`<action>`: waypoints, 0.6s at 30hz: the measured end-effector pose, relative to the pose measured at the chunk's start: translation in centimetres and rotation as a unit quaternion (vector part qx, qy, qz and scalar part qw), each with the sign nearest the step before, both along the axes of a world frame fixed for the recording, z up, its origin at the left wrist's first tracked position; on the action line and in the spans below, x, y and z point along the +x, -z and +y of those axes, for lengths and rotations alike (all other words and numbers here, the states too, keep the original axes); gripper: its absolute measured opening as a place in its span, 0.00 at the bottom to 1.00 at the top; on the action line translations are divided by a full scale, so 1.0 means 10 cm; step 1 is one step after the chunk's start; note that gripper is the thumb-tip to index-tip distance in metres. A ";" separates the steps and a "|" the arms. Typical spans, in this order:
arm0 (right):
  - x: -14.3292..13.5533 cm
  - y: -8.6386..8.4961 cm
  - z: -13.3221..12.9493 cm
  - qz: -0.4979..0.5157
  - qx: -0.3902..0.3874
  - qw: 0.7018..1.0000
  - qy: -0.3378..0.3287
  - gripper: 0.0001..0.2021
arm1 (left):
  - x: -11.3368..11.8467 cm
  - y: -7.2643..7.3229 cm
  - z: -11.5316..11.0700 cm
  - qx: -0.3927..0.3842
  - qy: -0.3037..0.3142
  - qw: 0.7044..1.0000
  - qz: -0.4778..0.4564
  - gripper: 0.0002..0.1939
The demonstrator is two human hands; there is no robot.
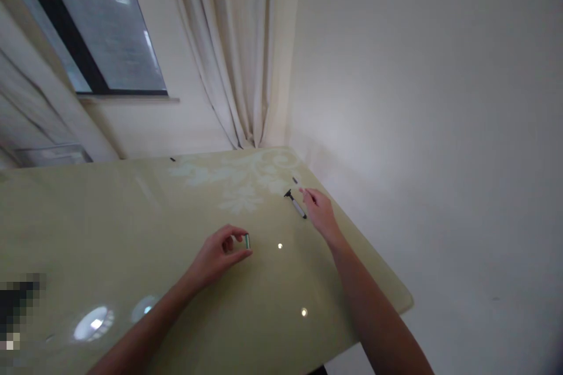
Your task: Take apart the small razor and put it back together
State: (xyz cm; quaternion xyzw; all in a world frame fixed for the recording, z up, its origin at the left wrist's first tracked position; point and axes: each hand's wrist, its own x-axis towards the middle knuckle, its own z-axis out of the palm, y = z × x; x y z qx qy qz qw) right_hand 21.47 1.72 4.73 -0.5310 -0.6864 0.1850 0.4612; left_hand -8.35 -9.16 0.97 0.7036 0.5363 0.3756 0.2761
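Grey razor (297,206), black-headed, flat, aslant; small striped piece (247,241), upright, nearby

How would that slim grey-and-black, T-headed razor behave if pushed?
The razor looks straight, so probably stiff. The glossy, greenish tabletop might let it slide, while its crosswise head would likely hinder rolling.

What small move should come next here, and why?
Probably the right hand should take the razor: it lies on the table beside that hand, while the left hand pinches a small striped piece. Whether the right hand holds the dark bit just beyond it is unclear.
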 end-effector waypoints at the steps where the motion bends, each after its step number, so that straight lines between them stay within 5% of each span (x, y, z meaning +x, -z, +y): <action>1: 0.08 0.03 0.07 -0.018 0.001 0.999 0.028 0.18 | 0.07 0.03 0.10 -0.013 0.014 0.999 0.026 0.18; 4: 0.25 0.14 0.20 -0.054 -0.025 0.994 0.094 0.17 | 0.34 0.05 0.48 -0.024 0.026 0.992 0.117 0.20; 9: 0.36 0.29 0.26 -0.053 -0.115 0.987 0.095 0.20 | 0.80 -0.03 1.03 -0.056 -0.071 0.976 0.200 0.20; 18: 0.22 0.25 0.19 -0.233 -0.125 0.951 0.162 0.13 | 0.93 0.03 1.04 0.008 -0.048 0.968 0.244 0.23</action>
